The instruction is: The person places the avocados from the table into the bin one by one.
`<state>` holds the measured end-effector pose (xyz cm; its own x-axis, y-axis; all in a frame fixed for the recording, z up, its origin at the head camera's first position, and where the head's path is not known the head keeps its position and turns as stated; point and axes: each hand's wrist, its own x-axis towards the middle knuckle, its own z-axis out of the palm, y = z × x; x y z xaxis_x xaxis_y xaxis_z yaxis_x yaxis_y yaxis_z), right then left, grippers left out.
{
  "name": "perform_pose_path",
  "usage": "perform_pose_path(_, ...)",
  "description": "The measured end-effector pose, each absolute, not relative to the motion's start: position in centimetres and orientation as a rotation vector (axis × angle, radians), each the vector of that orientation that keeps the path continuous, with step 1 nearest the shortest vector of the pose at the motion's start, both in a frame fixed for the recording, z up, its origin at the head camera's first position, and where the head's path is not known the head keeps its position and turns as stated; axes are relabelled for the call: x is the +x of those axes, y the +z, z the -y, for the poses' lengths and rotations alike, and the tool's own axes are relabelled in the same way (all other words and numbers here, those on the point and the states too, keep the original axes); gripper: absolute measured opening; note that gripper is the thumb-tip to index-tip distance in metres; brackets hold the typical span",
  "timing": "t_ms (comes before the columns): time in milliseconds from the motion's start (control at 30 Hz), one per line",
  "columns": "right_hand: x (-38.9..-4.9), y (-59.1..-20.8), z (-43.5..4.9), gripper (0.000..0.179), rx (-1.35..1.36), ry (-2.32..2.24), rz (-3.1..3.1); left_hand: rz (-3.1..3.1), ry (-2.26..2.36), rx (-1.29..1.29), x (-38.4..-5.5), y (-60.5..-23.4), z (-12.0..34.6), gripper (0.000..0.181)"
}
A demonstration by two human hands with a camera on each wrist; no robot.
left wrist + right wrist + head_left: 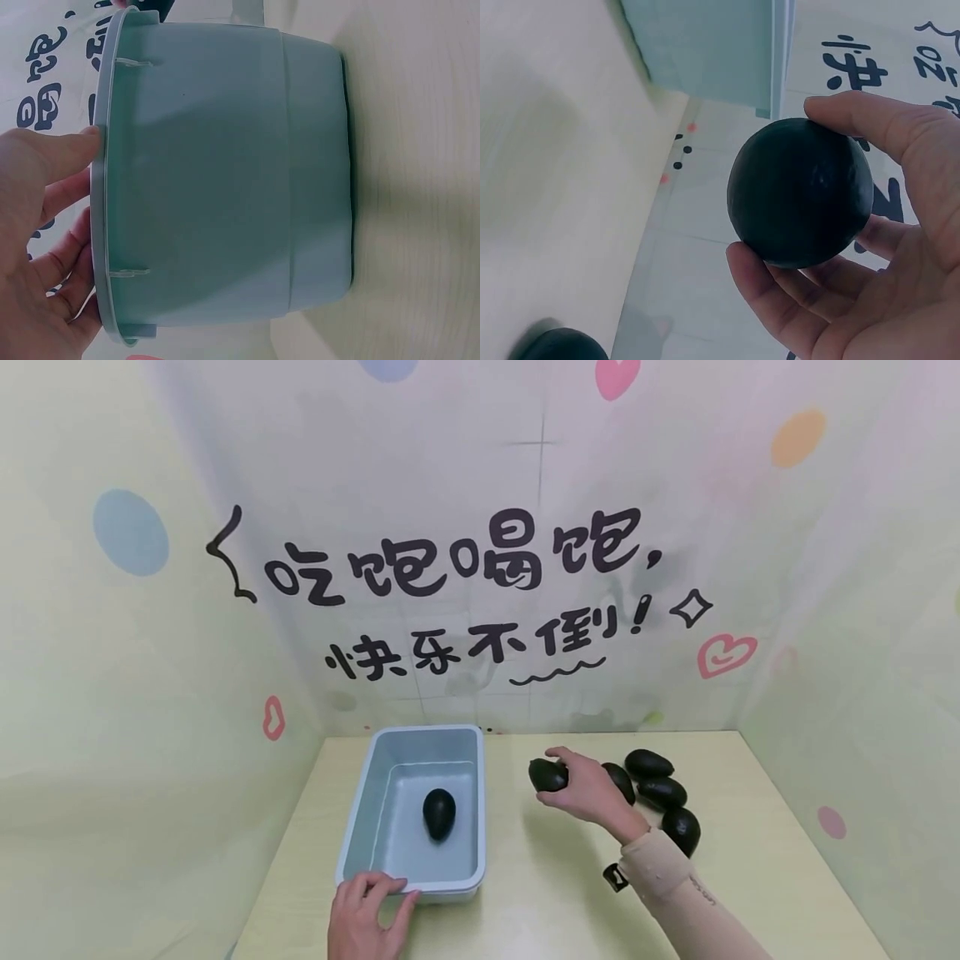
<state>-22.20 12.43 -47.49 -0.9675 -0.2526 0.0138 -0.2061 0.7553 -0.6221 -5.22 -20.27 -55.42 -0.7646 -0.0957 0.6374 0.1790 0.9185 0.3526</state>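
Note:
My right hand (588,789) grips a dark avocado (544,775) between thumb and fingers, held above the table to the right of a pale blue plastic bin (480,827). The right wrist view shows the held fruit's smooth, rounded end. Inside the bin, one avocado (439,815) lies on the bottom. At the bin's near edge my left hand (365,914) holds the rim, thumb and fingers against it. The left wrist view has the bin's outer wall (217,172) filling most of it; some fingertips there are hidden by the rim.
Several more avocados (662,793) sit grouped on the light wooden table (517,910), right of and behind my right hand. Part of one is behind that hand. A printed curtain (480,468) encloses the back and sides of the table.

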Motion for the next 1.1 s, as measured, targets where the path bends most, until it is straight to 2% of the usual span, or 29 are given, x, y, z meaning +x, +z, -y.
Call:
perform_pose_path(533, -21.3, -45.6, -9.8, 0.054, -0.528, -1.141, -2.802, 2.408, -0.536, -0.016, -5.1, -55.1, 20.1, 0.034)
perform_pose_path(1100, -21.4, -44.0, -8.1, 0.054, -0.598, -1.094, -2.814, 2.461, -0.566, 0.054, -4.9, -54.8, 19.9, 0.029)
